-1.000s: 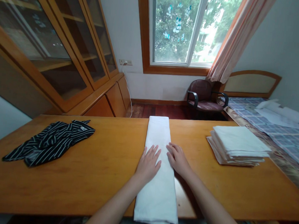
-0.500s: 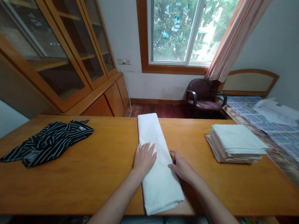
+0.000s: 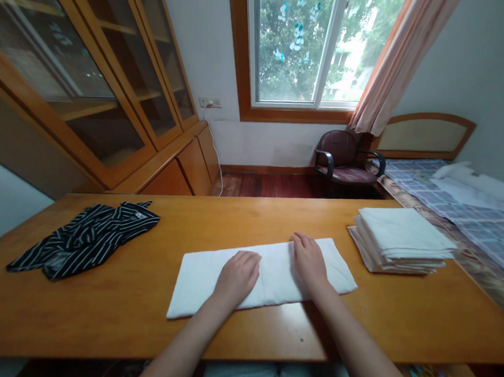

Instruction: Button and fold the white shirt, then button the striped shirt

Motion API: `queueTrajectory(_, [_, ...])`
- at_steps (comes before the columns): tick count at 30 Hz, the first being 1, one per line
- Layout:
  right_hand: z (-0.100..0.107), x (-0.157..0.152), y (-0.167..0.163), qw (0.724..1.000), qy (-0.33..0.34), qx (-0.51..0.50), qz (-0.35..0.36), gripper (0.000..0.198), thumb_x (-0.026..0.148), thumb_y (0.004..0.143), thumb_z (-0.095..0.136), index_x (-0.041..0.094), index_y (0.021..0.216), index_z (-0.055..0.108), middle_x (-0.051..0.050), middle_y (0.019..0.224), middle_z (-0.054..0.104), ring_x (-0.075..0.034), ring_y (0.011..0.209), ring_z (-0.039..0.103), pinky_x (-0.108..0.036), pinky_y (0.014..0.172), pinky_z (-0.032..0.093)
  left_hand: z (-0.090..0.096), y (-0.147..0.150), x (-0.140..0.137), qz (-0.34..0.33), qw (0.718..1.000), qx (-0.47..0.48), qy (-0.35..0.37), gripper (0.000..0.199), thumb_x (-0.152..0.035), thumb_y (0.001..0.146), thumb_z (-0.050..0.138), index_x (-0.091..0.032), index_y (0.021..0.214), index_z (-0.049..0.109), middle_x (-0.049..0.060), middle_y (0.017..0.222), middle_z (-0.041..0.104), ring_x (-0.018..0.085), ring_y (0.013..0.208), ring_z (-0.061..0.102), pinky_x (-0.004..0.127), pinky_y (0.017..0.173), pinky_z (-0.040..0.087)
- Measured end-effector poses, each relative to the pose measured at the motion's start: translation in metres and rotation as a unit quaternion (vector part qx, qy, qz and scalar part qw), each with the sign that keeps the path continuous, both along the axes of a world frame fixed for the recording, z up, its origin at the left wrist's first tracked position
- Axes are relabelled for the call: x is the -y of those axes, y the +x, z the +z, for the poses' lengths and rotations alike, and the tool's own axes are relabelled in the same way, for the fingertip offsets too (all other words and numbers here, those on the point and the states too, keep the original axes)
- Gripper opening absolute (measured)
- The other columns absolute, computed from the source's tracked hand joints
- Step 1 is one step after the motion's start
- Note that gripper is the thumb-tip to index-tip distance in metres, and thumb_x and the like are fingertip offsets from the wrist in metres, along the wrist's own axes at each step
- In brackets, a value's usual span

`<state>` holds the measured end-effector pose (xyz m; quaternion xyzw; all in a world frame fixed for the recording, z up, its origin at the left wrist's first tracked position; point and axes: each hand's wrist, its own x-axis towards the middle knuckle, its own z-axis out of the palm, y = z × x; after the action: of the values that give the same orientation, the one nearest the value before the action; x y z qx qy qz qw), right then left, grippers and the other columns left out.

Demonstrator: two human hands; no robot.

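A folded white cloth [image 3: 204, 276] lies crosswise on the wooden table in front of me, a long flat strip. My left hand [image 3: 239, 272] rests on it just left of the middle, palm down, fingers side by side and slightly bent. Farther right, my right hand [image 3: 308, 259] lies over the cloth with its fingertips at the far edge. Neither hand shows a clear grip, and both thumbs are mostly hidden. To the right stands a stack of folded white cloths [image 3: 405, 235]. A crumpled black striped garment [image 3: 91, 235] lies at the left.
The wooden table [image 3: 111, 322] runs across the view. Behind it are a glass-door cabinet [image 3: 115, 49], a window [image 3: 290, 54] and a dark red armchair [image 3: 342, 151]. A bed with a checked cover [image 3: 472, 224] is at the right.
The white cloth has turned from pointing away from me to lying crosswise. My right hand has moved from beside its right edge onto it; my left hand's fingers have drawn closer together.
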<state>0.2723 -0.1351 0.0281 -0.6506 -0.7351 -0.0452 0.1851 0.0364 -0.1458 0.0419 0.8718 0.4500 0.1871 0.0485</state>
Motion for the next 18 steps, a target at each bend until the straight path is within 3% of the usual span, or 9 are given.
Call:
queueTrajectory(4, [-0.013,0.012,-0.039,0.993,0.006,-0.021,0.114,0.043,0.027,0.100,0.040,0.012,0.138,0.053,-0.014,0.151,0.045,-0.027,0.137,0.042,-0.044,0.114,0.033,-0.015,-0.005,-0.011,0.050,0.997,-0.059,0.002,0.044,-0.032,0.099,0.043,-0.018,0.140,0.052,0.010,0.149,0.049,0.029,0.141,0.039,0.052,0.115,0.034])
queueTrajectory(6, [-0.018,0.019,-0.054,0.988,-0.011,-0.025,0.150,0.048,0.036,0.101,0.042,0.015,0.143,0.049,-0.012,0.154,0.041,-0.027,0.142,0.037,-0.047,0.117,0.029,-0.024,-0.006,-0.014,0.060,0.994,-0.093,-0.014,0.049,-0.037,0.100,0.040,-0.019,0.146,0.045,0.008,0.154,0.042,0.030,0.145,0.032,0.055,0.117,0.029])
queueTrajectory(9, [-0.025,0.022,-0.055,0.988,-0.044,-0.025,0.149,0.055,0.045,0.101,0.040,0.015,0.148,0.043,-0.011,0.156,0.038,-0.026,0.147,0.030,-0.048,0.120,0.024,-0.035,-0.010,-0.018,0.059,0.992,-0.114,-0.020,0.053,-0.042,0.102,0.035,-0.022,0.150,0.039,0.006,0.157,0.038,0.027,0.148,0.028,0.055,0.120,0.025])
queueTrajectory(12, [-0.029,0.016,-0.029,0.992,-0.079,-0.014,0.098,0.060,0.048,0.101,0.037,0.013,0.150,0.040,-0.012,0.158,0.035,-0.026,0.147,0.029,-0.047,0.120,0.023,-0.040,-0.023,-0.023,0.067,0.991,-0.117,-0.023,0.055,-0.045,0.102,0.031,-0.022,0.153,0.034,0.005,0.158,0.036,0.025,0.149,0.026,0.052,0.121,0.024])
queueTrajectory(18, [-0.039,0.007,0.056,0.992,-0.121,0.021,-0.029,0.069,0.052,0.100,0.033,0.006,0.152,0.035,-0.016,0.160,0.029,-0.027,0.149,0.023,-0.046,0.122,0.016,-0.041,-0.069,-0.034,0.108,0.984,-0.136,-0.047,0.057,-0.048,0.103,0.026,-0.022,0.153,0.033,0.005,0.159,0.032,0.025,0.150,0.023,0.053,0.122,0.019])
